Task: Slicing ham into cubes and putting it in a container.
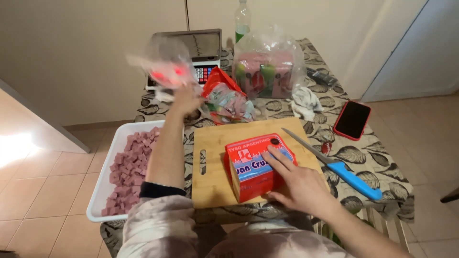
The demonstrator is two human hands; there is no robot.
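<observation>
The right hand lies flat and unclenched on the near corner of a red and blue wrapped block, fingers spread over its top and gripping nothing; the forearm comes in from the lower right. The block sits on its broad face in the middle of a wooden board at the near edge of the worktop. It looks dense and fairly heavy, firm enough to keep its shape, and its glossy wrapper is probably slippery, so I judge the surest hold is across its two long sides, not by the film. Just right of the board lies a knife with a blue handle, blade pointing away, apart from the hand. To the left, a white tray holds pink cubes. The left arm stretches forward over the tray's edge, sleeve pushed up, and the left hand is raised, grasping a crumpled clear wrapper with red marks, blurred; it seems light and limp. Farther back stand a red packet, a clear bag of packages, a scale, a bottle, a cloth and a phone.
</observation>
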